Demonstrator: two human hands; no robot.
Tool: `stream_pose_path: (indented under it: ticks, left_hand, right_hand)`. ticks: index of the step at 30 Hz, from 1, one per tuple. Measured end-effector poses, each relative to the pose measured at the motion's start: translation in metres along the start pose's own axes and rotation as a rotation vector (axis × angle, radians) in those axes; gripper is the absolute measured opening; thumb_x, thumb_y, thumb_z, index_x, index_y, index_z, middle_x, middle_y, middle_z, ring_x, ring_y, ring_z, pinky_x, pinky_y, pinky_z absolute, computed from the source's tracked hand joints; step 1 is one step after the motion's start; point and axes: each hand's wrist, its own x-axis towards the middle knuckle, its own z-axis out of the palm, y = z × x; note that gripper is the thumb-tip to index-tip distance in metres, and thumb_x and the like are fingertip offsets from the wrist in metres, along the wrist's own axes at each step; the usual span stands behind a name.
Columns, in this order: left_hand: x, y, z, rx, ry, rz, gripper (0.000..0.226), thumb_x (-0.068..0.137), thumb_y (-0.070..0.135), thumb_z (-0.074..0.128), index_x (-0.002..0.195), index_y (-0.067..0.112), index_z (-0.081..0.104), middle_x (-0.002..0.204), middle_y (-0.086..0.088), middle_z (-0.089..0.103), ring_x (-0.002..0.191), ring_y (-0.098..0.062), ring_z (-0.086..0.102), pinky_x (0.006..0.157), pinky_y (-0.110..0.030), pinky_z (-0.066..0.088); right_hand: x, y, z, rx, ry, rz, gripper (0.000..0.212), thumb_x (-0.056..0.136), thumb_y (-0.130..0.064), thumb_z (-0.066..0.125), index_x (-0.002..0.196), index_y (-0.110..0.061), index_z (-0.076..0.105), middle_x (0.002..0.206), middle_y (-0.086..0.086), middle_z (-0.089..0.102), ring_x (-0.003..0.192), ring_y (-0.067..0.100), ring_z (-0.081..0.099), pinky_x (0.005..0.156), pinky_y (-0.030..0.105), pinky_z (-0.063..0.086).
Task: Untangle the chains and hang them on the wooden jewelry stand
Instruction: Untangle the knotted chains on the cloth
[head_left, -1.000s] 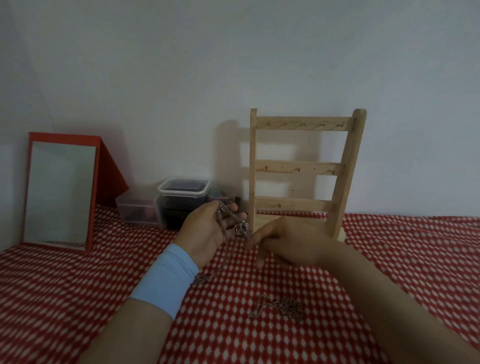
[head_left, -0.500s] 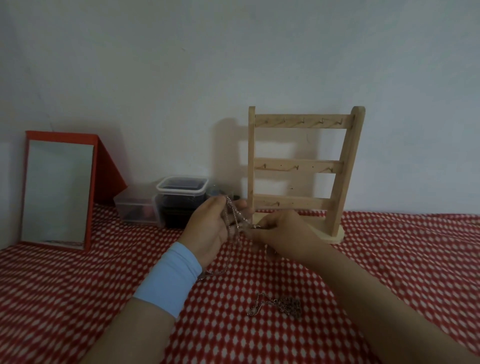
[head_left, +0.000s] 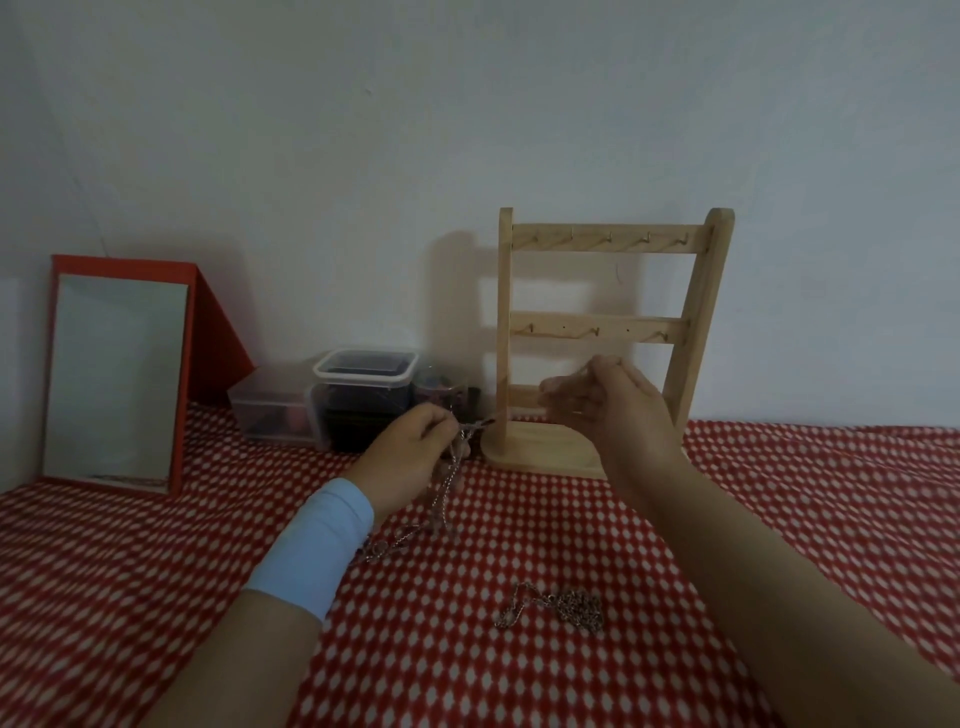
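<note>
Head view: the right hand (head_left: 608, 410) has pulled away from the left hand (head_left: 415, 447) toward 2 o'clock. It is now blurred before the lowest rung of the wooden jewelry stand (head_left: 608, 239), and I cannot tell whether it pinches anything. The left hand's fingers (head_left: 439, 422) still pinch the chain (head_left: 441, 499), which trails to the tabletop (head_left: 779, 519) at 7 o'clock. The second chain (head_left: 561, 608) lies heaped at 6 o'clock of the stand. Likely a strand has been drawn apart; nothing is hung yet.

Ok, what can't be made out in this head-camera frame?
All head view:
- Motion blur: the right hand, so whether it pinches anything is unclear.
- Blur: the chain in the left hand, tangles unreadable.
- Hidden: lowest rail of the wooden jewelry stand, partly behind the right hand.
- Too dark: contents of the lidded boxes.
</note>
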Motion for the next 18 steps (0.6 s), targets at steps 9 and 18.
stream_pose_path:
  ticks: [9,18]
  left_hand:
    - [-0.007,-0.008,0.000,0.321,-0.452,-0.276,0.030,0.098,0.050,0.047,0.111,0.025,0.058,0.107,0.000,0.069,0.062,-0.009,0.052,0.049,-0.021,0.042]
    - [-0.004,-0.008,-0.036,0.744,-0.468,-0.167,0.021,0.092,0.046,0.060,0.085,0.034,0.076,0.071,0.016,0.064,0.072,-0.002,0.058,0.077,-0.020,0.046]
  right_hand:
    - [0.008,-0.008,-0.012,0.195,-0.003,0.071,0.027,0.110,-0.034,0.036,0.091,-0.019,0.048,0.062,-0.002,0.044,0.047,0.013,0.037,0.043,0.026,0.035]
    - [0.007,-0.005,-0.020,-0.700,-0.082,-0.086,0.033,0.103,-0.030,0.053,0.074,-0.015,0.055,0.065,-0.004,0.050,0.054,0.007,0.043,0.051,0.023,0.036]
